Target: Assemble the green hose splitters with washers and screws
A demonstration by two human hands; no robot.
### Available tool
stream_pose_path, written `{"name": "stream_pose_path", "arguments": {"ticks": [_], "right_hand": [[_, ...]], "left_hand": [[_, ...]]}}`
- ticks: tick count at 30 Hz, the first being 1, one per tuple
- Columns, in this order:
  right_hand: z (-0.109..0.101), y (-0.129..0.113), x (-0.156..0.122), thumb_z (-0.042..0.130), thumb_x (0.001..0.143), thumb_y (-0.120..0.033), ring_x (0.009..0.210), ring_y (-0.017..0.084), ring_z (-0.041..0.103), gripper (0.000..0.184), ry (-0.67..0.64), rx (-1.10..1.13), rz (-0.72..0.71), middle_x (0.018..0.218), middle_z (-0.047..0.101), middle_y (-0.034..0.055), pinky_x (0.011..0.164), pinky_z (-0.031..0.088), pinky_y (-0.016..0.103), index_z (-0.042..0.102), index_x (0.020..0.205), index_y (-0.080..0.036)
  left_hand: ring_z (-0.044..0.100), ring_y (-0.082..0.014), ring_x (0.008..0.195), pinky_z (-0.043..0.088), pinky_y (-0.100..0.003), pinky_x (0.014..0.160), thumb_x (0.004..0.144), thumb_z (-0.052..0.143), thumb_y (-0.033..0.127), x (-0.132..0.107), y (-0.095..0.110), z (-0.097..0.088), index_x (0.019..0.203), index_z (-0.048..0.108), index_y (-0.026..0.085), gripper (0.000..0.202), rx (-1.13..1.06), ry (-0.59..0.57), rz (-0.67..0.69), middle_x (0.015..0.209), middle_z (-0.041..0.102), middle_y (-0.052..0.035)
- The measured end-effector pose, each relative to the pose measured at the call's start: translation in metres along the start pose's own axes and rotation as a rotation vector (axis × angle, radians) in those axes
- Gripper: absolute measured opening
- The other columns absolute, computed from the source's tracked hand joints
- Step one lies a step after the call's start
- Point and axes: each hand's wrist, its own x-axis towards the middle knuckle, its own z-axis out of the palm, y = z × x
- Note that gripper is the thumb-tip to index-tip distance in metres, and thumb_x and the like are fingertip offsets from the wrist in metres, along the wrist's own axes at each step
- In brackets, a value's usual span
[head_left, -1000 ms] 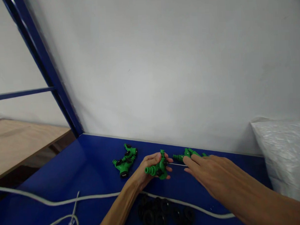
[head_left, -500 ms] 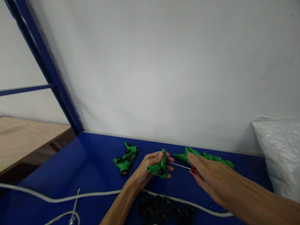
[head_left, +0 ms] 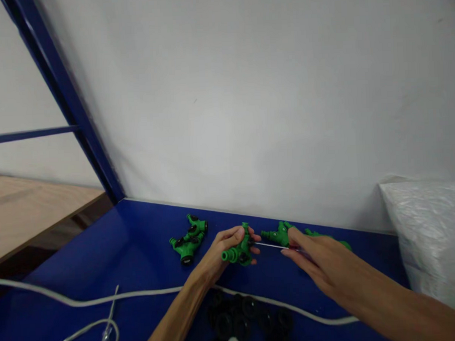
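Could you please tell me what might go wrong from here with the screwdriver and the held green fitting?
The screwdriver could slip off the green fitting and jab the left hand, since its fingers are close to the tip. The left forearm crosses the white cable, so it might drag it.

No legible text, label, brand, number or sign found. Held green fitting [head_left: 241, 252]: no lettering discernible. Nearer left-hand-side green fitting [head_left: 186, 249] on the bench [head_left: 140, 234]: pale patch on black end, too small to establish as lettering.
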Motion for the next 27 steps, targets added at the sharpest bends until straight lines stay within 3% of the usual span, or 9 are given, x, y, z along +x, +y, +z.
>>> {"name": "stream_pose_path", "arguments": {"ticks": [4,6,9,13,16,20,23,25,27], "right_hand": [[-0.004,-0.002,0.005,0.037,0.099,-0.043,0.037,0.012,0.039,0.032,-0.348,0.537,0.568,0.048,0.038,-0.0084,0.038,0.032,0.024,0.043,0.073,-0.026],[-0.003,-0.002,0.005,0.032,0.100,-0.045,0.032,0.012,0.036,0.037,-0.413,0.588,0.642,0.044,0.034,-0.0090,0.034,0.030,0.024,0.045,0.071,-0.025],[0.006,0.003,0.000,0.037,0.101,-0.039,0.045,0.017,0.057,0.039,-0.181,0.247,0.293,0.055,0.058,0.0003,0.045,0.043,0.027,0.056,0.071,-0.022],[0.019,0.006,-0.012,0.033,0.101,-0.018,0.061,0.023,0.069,0.032,0.239,-0.313,-0.178,0.079,0.072,0.0115,0.054,0.053,0.031,0.065,0.101,-0.014],[0.017,0.001,-0.015,0.029,0.091,0.001,0.065,0.024,0.070,0.037,0.242,-0.528,-0.417,0.079,0.070,0.0120,0.058,0.056,0.033,0.063,0.100,-0.011],[0.009,-0.003,-0.013,0.032,0.084,0.006,0.063,0.024,0.068,0.039,0.159,-0.523,-0.564,0.080,0.071,0.0116,0.058,0.055,0.034,0.063,0.102,-0.008],[0.006,-0.002,-0.012,0.033,0.096,-0.005,0.068,0.020,0.069,0.033,0.145,-0.194,-0.390,0.082,0.072,0.0096,0.062,0.054,0.030,0.064,0.098,-0.014],[0.005,-0.002,-0.011,0.037,0.101,-0.024,0.061,0.017,0.064,0.031,-0.020,0.189,-0.050,0.070,0.065,0.0037,0.056,0.049,0.027,0.064,0.087,-0.019],[0.004,-0.003,-0.010,0.038,0.100,-0.044,0.044,0.012,0.044,0.037,-0.242,0.636,0.360,0.053,0.045,-0.0052,0.045,0.038,0.024,0.058,0.079,-0.021]], "left_hand": [[0.068,-0.0205,0.083,0.060,-0.035,0.071,0.090,0.065,0.044,-0.002,0.003,0.002,0.103,0.070,0.012,0.035,0.046,0.003,0.036,0.107,0.069,-0.0143],[0.068,-0.0205,0.084,0.060,-0.035,0.072,0.091,0.064,0.043,-0.002,0.004,0.002,0.105,0.069,0.013,0.034,0.064,0.008,0.054,0.108,0.069,-0.0140],[0.068,-0.0205,0.085,0.059,-0.035,0.073,0.091,0.064,0.043,-0.002,0.003,0.002,0.107,0.069,0.013,0.034,0.086,0.014,0.069,0.110,0.069,-0.0141],[0.068,-0.0212,0.084,0.060,-0.036,0.074,0.091,0.064,0.044,-0.002,0.002,0.002,0.107,0.069,0.013,0.035,0.088,0.028,0.066,0.111,0.069,-0.0146],[0.069,-0.0221,0.084,0.060,-0.037,0.074,0.090,0.065,0.045,-0.002,0.002,0.001,0.106,0.069,0.013,0.036,0.077,0.047,0.062,0.111,0.069,-0.0152],[0.069,-0.0228,0.087,0.059,-0.038,0.076,0.091,0.063,0.045,-0.002,0.004,0.001,0.106,0.069,0.013,0.035,0.099,0.023,0.061,0.112,0.069,-0.0153],[0.069,-0.0227,0.088,0.059,-0.037,0.076,0.092,0.063,0.044,-0.003,0.005,0.001,0.108,0.069,0.013,0.035,0.137,-0.016,0.062,0.114,0.069,-0.0158],[0.069,-0.0225,0.088,0.059,-0.036,0.076,0.092,0.062,0.043,-0.004,0.005,0.001,0.108,0.070,0.012,0.036,0.154,-0.042,0.061,0.114,0.069,-0.0159],[0.069,-0.0224,0.088,0.059,-0.035,0.076,0.092,0.062,0.044,-0.004,0.005,0.002,0.108,0.070,0.012,0.036,0.162,-0.057,0.063,0.114,0.069,-0.0159]]}}
